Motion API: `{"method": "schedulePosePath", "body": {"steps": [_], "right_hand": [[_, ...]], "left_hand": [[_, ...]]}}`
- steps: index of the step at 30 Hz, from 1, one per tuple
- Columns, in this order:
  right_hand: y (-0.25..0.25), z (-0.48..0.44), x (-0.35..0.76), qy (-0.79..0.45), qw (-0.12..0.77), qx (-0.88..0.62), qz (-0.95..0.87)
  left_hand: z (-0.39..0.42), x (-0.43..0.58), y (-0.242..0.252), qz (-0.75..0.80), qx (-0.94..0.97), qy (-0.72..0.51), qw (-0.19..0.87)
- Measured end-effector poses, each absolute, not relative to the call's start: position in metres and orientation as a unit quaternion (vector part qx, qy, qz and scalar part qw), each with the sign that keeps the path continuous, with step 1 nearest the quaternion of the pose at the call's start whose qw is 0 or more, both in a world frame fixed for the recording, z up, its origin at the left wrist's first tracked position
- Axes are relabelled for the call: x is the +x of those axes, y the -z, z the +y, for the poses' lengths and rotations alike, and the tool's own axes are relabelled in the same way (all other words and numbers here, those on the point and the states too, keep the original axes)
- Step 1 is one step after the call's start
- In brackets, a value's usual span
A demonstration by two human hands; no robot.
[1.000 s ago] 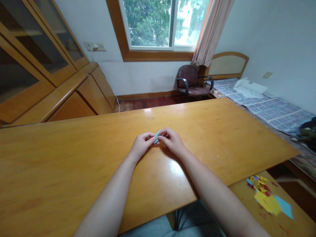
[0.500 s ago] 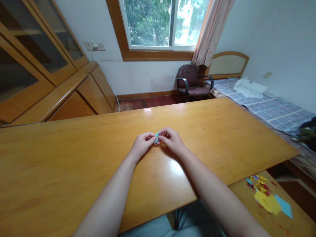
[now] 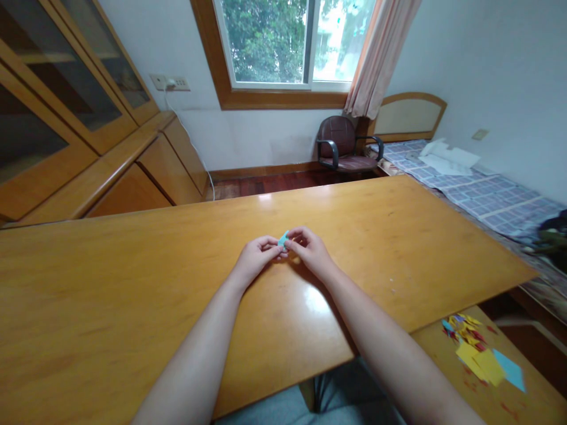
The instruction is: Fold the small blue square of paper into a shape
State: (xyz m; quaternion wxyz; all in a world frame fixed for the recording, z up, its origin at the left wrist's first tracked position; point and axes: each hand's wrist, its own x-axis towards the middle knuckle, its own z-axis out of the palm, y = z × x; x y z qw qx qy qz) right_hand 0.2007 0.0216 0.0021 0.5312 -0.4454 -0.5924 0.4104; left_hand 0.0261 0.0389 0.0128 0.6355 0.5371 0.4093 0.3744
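Observation:
A small light-blue folded paper piece (image 3: 283, 239) sits pinched between the fingertips of both hands over the middle of the wooden table (image 3: 133, 283). My left hand (image 3: 256, 258) grips its left side with curled fingers. Its right side is held by my right hand (image 3: 310, 251), thumb and fingers closed on it. Most of the paper is hidden by the fingers.
A lower side table (image 3: 487, 378) at the bottom right carries yellow, blue and red paper scraps (image 3: 481, 353). A brown office chair (image 3: 343, 144) and a bed (image 3: 482, 195) stand beyond the table. Wooden cabinets (image 3: 66, 130) line the left wall.
The paper piece, earlier a thin strip sticking up, now shows as a shorter, wider bit above the fingertips. Both hands stay in nearly the same place.

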Motion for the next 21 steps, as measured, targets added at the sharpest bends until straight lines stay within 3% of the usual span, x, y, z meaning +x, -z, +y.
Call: {"method": "schedulePosePath", "body": {"steps": [8, 21], "right_hand": [[0.0002, 0.0256, 0.1989, -0.491, 0.567, -0.407, -0.522], [0.0025, 0.0290, 0.1969, -0.500, 0.578, -0.412, -0.497]], "left_hand": [[0.0395, 0.0270, -0.0147, 0.408, 0.524, -0.383, 0.642], [0.0401, 0.0268, -0.0132, 0.404, 0.536, -0.376, 0.639]]}}
